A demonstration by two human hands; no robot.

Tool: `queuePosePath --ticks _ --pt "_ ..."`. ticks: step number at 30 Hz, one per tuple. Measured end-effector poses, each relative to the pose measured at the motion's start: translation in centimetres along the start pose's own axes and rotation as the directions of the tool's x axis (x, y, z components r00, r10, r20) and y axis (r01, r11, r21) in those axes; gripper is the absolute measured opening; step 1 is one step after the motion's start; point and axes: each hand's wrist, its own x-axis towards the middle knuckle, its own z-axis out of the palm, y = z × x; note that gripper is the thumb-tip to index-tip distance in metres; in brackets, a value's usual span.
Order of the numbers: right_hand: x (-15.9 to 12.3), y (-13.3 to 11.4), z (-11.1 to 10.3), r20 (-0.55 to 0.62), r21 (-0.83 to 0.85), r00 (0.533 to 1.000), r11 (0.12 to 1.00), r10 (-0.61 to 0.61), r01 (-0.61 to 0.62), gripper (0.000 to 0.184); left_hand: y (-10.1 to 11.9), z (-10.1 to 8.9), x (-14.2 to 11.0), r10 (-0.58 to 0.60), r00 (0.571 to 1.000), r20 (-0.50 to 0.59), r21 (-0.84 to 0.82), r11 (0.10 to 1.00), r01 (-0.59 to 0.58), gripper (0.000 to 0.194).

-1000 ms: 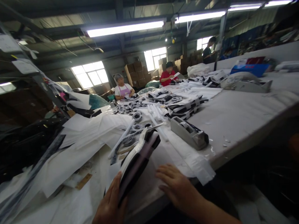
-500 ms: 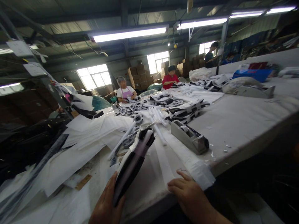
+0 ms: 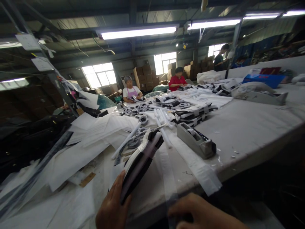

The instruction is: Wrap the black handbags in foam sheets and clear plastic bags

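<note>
My left hand (image 3: 113,203) grips the lower end of a long, folded black-and-white fabric bundle (image 3: 140,162). The bundle slants up and away from me, with a pale band round its upper part. My right hand (image 3: 197,210) is low at the table's front edge, its fingers curled on the near end of a long translucent plastic sleeve (image 3: 168,171). That sleeve runs back over the tabletop. Beside it lies a stack of similar plastic sleeves (image 3: 195,165), its end hanging past the edge. A grey tape dispenser (image 3: 196,141) stands just behind the stack.
White sheets (image 3: 95,136) spread over the left side. Coiled grey cords (image 3: 143,120), white tubes (image 3: 163,117) and more black-and-white bundles (image 3: 194,113) cover the middle. A second dispenser (image 3: 259,93) and a blue box (image 3: 263,80) sit at far right. Two co-workers sit across the table (image 3: 252,127).
My right hand has moved from the tabletop onto the plastic sleeve and drawn its end toward me, over the table edge. My left hand keeps the bundle, which has shifted only slightly.
</note>
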Motion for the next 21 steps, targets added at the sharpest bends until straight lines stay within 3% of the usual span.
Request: queuePosePath --ticks 2,4,7,10,15,18,21 --pt "2.4 0.9 -0.2 -0.159 -0.067 0.984 0.993 0.085 -0.096 0.034 -0.1 0.1 0.0 0.009 1.000 -0.011 0.003 1.000 -0.009 0.064" --pt "5.3 2.1 0.0 -0.240 -0.187 0.956 0.958 0.169 -0.217 0.050 -0.2 0.1 0.0 0.019 1.000 -0.014 0.006 1.000 -0.019 0.065" --pt "8.3 3.2 1.3 -0.167 -0.314 0.955 0.906 0.244 -0.286 0.078 -0.5 0.1 0.2 0.058 0.998 -0.028 0.002 0.998 -0.058 0.066" --pt "7.7 3.3 3.7 -0.047 -0.334 0.981 0.923 0.186 -0.191 0.089 -0.7 0.0 0.2 0.071 0.996 -0.052 -0.015 0.997 -0.072 0.069" --pt "4.6 3.5 6.4 0.061 -0.297 0.991 0.945 -0.120 0.133 0.084 -0.5 -0.4 -0.2 -0.094 0.993 -0.067 -0.058 0.994 0.090 0.069" --pt "6.0 3.1 6.2 0.075 -0.257 0.976 0.942 -0.205 0.217 0.076 -0.5 -0.2 -0.5 -0.155 0.986 -0.065 -0.058 0.987 0.151 0.071" --pt "9.1 2.1 5.1 0.087 -0.225 0.974 0.949 -0.208 0.223 0.069 -0.5 0.2 -0.6 -0.128 0.990 -0.053 -0.054 0.991 0.125 0.073"
